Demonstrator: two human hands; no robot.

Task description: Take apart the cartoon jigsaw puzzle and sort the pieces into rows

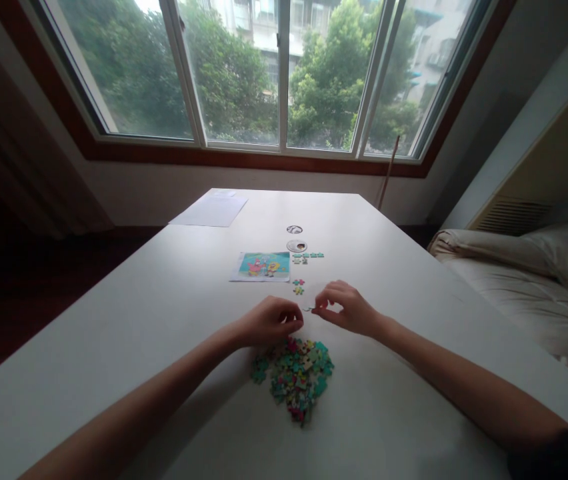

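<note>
Between thumb and forefinger, my right hand (341, 308) pinches a small puzzle piece (309, 309), seen edge-on over the table. My left hand (273, 321) faces it from the other side, fingers curled in toward the thumb; whatever it holds, if anything, is hidden. Just below my left hand lies a heap of mixed puzzle pieces (301, 377), mostly green with some pink and yellow. A few loose pieces (299, 287) sit beyond my fingertips. Farther off, a row of green pieces (309, 255) lies beside a picture sheet (264, 265) with cartoon figures.
The white table (189, 313) reaches toward the window. Two round flat items (297, 246) lie beyond the picture. White paper (211, 210) rests at the far left corner. A pale sofa (514, 267) stands to the right of the table.
</note>
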